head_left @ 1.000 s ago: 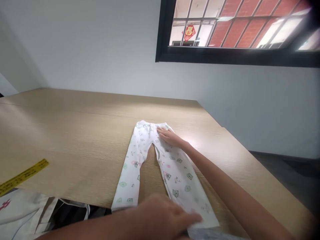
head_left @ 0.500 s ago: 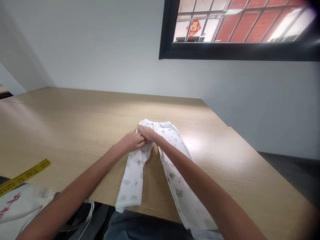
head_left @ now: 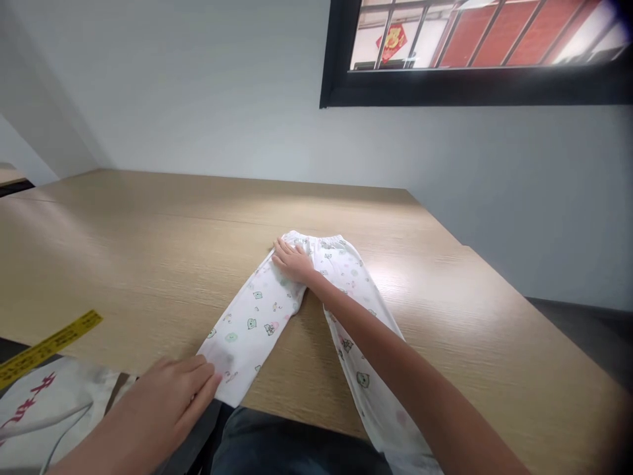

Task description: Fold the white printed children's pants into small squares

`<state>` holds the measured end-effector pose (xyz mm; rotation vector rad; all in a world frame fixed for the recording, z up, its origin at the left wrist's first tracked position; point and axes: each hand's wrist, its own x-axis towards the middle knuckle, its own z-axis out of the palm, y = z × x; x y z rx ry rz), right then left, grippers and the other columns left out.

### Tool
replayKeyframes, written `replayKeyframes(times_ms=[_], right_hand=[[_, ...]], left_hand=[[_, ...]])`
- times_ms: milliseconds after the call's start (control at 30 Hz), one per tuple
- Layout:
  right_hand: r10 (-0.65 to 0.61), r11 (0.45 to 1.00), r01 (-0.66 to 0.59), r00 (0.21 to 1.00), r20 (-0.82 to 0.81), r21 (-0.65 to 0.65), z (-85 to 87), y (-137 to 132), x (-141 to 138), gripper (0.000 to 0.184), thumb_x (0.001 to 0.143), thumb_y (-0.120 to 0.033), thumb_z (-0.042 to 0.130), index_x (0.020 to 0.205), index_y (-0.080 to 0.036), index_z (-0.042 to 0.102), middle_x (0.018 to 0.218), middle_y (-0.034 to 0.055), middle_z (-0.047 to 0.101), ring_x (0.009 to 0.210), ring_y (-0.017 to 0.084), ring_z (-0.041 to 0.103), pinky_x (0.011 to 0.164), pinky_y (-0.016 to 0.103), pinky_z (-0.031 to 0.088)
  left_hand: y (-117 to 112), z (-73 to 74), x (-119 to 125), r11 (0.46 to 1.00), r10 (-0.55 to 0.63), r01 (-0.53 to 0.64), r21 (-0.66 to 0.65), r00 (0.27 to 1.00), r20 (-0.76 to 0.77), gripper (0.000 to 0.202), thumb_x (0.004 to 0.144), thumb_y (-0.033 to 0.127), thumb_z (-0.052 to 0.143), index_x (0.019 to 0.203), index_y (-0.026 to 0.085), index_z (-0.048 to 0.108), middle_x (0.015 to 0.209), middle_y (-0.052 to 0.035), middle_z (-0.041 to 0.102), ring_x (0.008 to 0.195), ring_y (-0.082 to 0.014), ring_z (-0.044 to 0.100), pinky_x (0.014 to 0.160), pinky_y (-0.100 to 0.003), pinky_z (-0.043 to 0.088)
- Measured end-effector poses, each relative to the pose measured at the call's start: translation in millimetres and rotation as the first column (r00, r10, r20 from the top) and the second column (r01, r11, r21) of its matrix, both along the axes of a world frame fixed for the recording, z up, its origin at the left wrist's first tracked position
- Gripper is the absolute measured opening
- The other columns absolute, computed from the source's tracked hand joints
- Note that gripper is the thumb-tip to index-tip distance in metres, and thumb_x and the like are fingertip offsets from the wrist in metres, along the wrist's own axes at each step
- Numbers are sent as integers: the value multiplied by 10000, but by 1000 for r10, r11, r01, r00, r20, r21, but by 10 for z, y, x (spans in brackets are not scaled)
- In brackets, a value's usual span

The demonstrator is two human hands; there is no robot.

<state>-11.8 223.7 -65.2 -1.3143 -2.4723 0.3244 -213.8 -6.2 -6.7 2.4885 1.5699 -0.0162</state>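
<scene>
the left hand (head_left: 173, 396) had swung to the lower left, pinching the trousers (head_left: 257, 320), while the right hand (head_left: 294, 264) pressed flat mid-frame; lower-left yellow tape (head_left: 52, 346) bore illegible print.

Looks like an office-type rm or workrm, tho can't rule out a home tbh. Big wood-look table (head_left: 148, 251) runs all around the right hand (head_left: 295, 264) and well past it, w/ a plain pale wall (head_left: 198, 99) behind. Up & right of that hand there's a dark-framed window (head_left: 445, 88), bars (head_left: 487, 33) and a red diamond sign (head_left: 393, 42) visible there. Yellow printed strip (head_left: 52, 346) left of the left hand (head_left: 171, 396), fwiw.
</scene>
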Motion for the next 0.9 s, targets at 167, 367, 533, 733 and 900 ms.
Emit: replayKeyframes(times_ms=[167,367,533,733,900], right_hand=[[-154,986,144,977,-145,-78,234,67,279,362,918,-238,358,1256,-168,466,1274,75,499,1144,198,471,941,375,393],[-556,831,537,805,-206,-146,400,44,1024,319,885,-206,434,1186,-114,486,1169,128,526,1051,219,508,874,405,420],[-633,760,572,759,-152,-310,381,-100,1427,464,762,-190,584,1201,-97,467,1028,131,575,893,233,551,720,345,449],[-523,779,316,804,-283,-542,464,-204,1507,219,702,-227,621,915,-189,649,678,18,567,563,136,502,515,250,376],[-492,780,102,709,-505,-617,667,-254,1391,242,727,-379,603,813,-156,641,766,62,583,640,148,534,551,256,434]], left_hand=[[1,-96,627,994,-45,38,104,997,68,314,879,175,311,794,205,612,757,-33,605,708,-179,555,664,-312,424],[-110,-697,2120,752,-558,239,615,727,400,378,678,538,594,966,294,572,800,-30,531,653,-166,511,547,-272,385],[-138,-902,2624,806,-499,293,514,803,325,216,774,314,535,987,301,561,658,-28,469,589,-160,468,477,-249,295],[-72,-791,2454,809,-511,282,516,772,378,101,662,186,566,680,189,467,615,-10,497,548,-143,489,436,-249,303],[-176,-491,2071,965,-192,6,264,702,685,106,713,121,447,676,206,396,571,34,504,473,-87,489,433,-182,350]])
